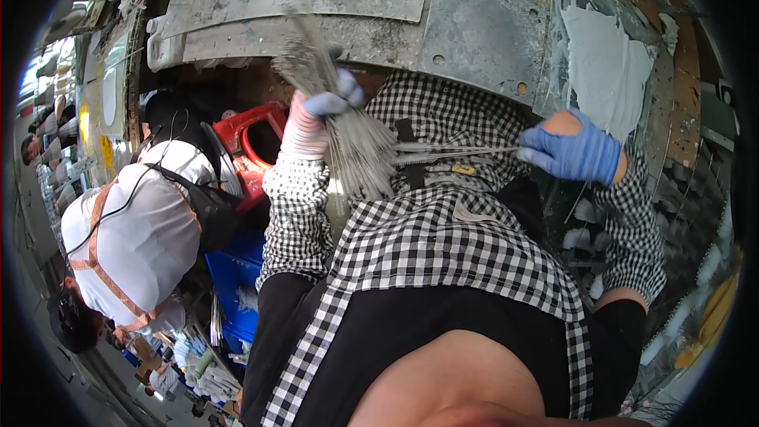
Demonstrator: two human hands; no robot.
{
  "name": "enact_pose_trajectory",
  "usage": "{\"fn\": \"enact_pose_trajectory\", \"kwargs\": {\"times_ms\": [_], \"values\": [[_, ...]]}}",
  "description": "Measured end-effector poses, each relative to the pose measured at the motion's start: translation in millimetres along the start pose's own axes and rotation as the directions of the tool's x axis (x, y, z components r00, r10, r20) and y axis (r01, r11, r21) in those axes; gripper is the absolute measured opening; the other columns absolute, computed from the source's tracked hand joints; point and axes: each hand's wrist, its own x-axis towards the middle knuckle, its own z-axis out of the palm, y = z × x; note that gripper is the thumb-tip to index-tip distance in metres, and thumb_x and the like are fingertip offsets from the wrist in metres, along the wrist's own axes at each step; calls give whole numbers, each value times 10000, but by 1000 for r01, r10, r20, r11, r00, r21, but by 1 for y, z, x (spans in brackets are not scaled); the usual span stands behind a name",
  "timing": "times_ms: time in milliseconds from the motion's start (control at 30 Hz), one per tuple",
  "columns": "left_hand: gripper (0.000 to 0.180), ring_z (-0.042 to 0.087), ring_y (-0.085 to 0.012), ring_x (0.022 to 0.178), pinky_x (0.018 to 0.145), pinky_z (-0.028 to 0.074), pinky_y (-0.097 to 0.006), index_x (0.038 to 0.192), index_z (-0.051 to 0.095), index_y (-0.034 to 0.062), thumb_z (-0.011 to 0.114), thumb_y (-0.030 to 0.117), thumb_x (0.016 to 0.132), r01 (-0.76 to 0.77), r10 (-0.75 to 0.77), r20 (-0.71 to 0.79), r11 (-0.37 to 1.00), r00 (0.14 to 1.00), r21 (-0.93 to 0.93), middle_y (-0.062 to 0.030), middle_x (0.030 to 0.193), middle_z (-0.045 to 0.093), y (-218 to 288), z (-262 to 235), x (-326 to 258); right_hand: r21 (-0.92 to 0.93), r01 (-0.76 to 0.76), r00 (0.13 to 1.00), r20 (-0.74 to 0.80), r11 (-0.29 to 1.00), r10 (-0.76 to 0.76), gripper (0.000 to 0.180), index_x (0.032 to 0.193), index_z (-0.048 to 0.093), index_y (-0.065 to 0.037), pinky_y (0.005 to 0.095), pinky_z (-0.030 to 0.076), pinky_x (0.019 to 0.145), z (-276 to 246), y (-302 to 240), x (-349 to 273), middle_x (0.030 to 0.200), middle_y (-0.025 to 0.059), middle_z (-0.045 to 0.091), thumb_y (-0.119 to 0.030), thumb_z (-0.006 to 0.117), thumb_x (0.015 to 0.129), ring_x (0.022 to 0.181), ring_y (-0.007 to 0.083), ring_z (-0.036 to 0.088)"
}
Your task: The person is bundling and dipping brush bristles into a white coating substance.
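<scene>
My left hand [324, 115], in a striped glove with blue over its fingers, is closed around a thick bundle of thin grey wires [360, 150]. The bundle's upper end is blurred by motion above the table edge, and its lower end fans out beside my apron. On the right, my right hand [573, 146] wears a blue glove with part of the hand bare. Its fingertips pinch a few thin wires [458, 150], which stretch sideways from the bundle across my lap. What exactly the wires are for cannot be made out.
A stained grey metal worktable [482, 24] lies ahead, with white paste [609, 63] spread at its right. To the left stand a red plastic stool [257, 146] and a blue bin [237, 277]. A co-worker in white [142, 229] sits close by on the left.
</scene>
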Motion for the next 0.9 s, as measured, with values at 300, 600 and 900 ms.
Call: {"fn": "enact_pose_trajectory", "kwargs": {"times_ms": [300,600,900], "values": [[415,629,-179,802,754,511,-317,1108,558,26,747,74,743,102,-122,34,929,992,357,-83,925,647,-11,76,3,41,71,994,86,997,-74,467,799,728,-89,328,481,534,-91,-68,164,600,27,590,-506,585,954,542,147,548],[427,613,-201,773,809,548,-399,1201,581,97,718,12,805,-144,121,-199,984,972,-106,-75,880,614,7,-15,-14,-12,236,966,-100,972,-236,327,1120,681,-90,397,563,792,111,-15,110,909,105,694,-368,608,965,845,277,680],[227,647,-215,1017,1012,502,-431,1077,580,70,593,-27,872,-168,165,-51,847,985,-504,-113,1178,644,40,-43,-22,359,-82,971,-183,930,157,259,1161,644,-72,311,580,618,12,-26,77,743,67,658,-258,513,1036,599,129,638]]}}
